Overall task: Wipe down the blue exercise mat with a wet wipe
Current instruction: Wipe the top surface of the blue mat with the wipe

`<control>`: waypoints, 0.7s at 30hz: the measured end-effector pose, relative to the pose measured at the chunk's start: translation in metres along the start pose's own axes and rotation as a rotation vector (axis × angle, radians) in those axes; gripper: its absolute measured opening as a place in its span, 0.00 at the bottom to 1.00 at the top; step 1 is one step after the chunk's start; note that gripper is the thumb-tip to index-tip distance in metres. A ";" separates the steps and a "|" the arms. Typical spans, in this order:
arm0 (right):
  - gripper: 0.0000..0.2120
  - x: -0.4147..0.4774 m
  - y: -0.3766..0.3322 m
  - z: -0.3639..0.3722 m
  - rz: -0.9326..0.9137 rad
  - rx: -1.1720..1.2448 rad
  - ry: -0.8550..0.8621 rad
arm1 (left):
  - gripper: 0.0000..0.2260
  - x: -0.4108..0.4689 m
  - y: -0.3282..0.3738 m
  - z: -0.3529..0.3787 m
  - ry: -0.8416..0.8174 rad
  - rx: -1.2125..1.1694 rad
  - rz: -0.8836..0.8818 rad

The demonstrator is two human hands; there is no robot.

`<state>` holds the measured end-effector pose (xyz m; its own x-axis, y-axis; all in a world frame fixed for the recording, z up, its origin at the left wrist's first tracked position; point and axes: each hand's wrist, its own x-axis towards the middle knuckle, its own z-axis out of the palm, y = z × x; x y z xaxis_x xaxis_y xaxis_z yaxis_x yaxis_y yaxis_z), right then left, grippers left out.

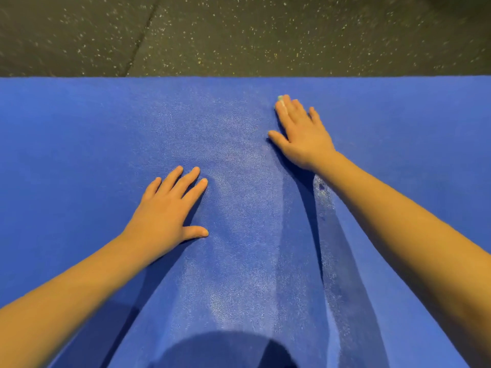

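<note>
Speckled floor (239, 35) beyond. Blue mat (79, 128) runs left to right, damp sheen down its middle. Left hand (167, 208) flat, fingers spread, grip empty, bracing. Right hand (300, 131) reaches farther, fingers straight, pressing the wet wipe (280, 98), which peeks out at the fingertips near the far edge. Mat to its right looks unwiped.

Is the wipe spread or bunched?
Cannot tell: the right hand lies flat over it; only a sliver of wipe shows past a fingertip.

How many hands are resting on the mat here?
2. The left hand lies flat on the blue mat nearer the camera; the right hand is farther out, pressing the mostly hidden wet wipe.
</note>
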<state>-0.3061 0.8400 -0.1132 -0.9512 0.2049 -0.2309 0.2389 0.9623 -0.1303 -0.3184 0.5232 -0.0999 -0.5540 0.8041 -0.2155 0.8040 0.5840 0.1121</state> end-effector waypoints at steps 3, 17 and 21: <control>0.31 -0.001 0.023 -0.006 0.263 0.006 0.038 | 0.45 0.001 0.003 -0.002 -0.049 -0.055 -0.041; 0.34 -0.085 -0.004 0.018 0.175 0.128 0.027 | 0.50 -0.009 0.040 0.002 -0.161 -0.033 0.005; 0.37 -0.116 0.008 0.025 -0.032 0.020 -0.038 | 0.40 -0.013 0.044 0.003 -0.108 0.013 0.037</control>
<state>-0.1891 0.8192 -0.1110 -0.9502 0.1670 -0.2630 0.2131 0.9642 -0.1576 -0.2753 0.5381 -0.0946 -0.4980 0.8080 -0.3148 0.8265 0.5521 0.1097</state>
